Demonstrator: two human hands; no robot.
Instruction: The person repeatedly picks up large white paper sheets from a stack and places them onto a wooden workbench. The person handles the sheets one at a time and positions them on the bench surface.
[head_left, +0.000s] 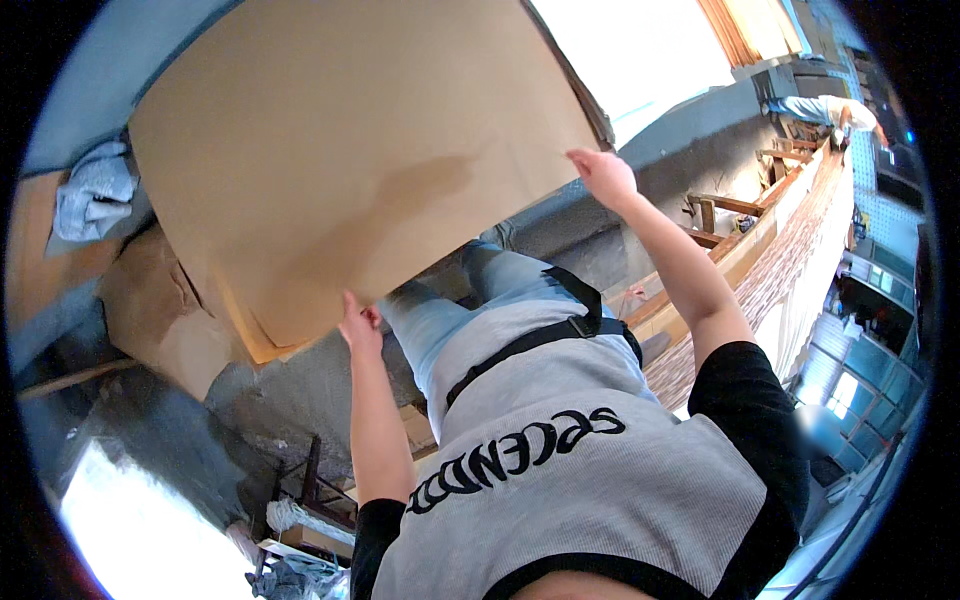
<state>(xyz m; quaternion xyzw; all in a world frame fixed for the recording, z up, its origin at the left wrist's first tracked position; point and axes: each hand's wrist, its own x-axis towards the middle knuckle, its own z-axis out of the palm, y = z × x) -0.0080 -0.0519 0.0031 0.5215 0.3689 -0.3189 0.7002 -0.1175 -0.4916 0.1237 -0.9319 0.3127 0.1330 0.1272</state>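
A large flat sheet of brown paper or thin board [370,110] spreads out in front of me, with a soft shadow across its middle. My left hand [361,324] is closed at its near edge, index finger and thumb against the sheet. At the near right corner my right hand [607,180] pinches the edge between thumb and fingers. More layers of brown sheet [245,325] show under the near left corner. How thick the pile beneath is, I cannot tell.
A bunched grey-blue cloth [97,190] lies at the left, beside a torn brown board [150,300]. A long stack of wood strips [765,310] with wooden frames [730,205] runs along the right. Another person [845,115] bends over its far end. White bundled material [305,520] sits at lower left.
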